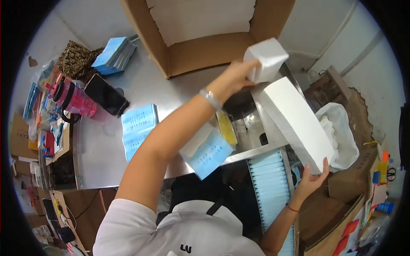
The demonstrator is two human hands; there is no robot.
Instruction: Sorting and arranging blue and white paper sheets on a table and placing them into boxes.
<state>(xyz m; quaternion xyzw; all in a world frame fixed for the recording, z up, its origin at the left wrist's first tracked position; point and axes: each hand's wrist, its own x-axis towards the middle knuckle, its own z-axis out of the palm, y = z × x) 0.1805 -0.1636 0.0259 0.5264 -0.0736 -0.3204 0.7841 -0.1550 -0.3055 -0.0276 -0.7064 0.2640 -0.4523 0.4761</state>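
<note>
My left hand (238,76) reaches across to the far right of the table and grips a small white box (269,55), fingers closed on its left side. Just below that box lies a long white stack (299,123), slanting toward the near right; its side shows fine lines like many flat pieces pressed together. At its near end my right hand (312,182) holds on, thumb and fingers on either side of the corner. Below my left forearm are a blue printed packet (209,153) and a yellow packet (226,128).
An open cardboard box (209,47) stands at the back. On the metal table (98,158) are blue packets (139,128), a phone (106,94), a pink bottle (77,98) and a blue stack (114,55). Many light-blue packets fill a tray (269,179) below; a white-lined bin (341,136) stands right.
</note>
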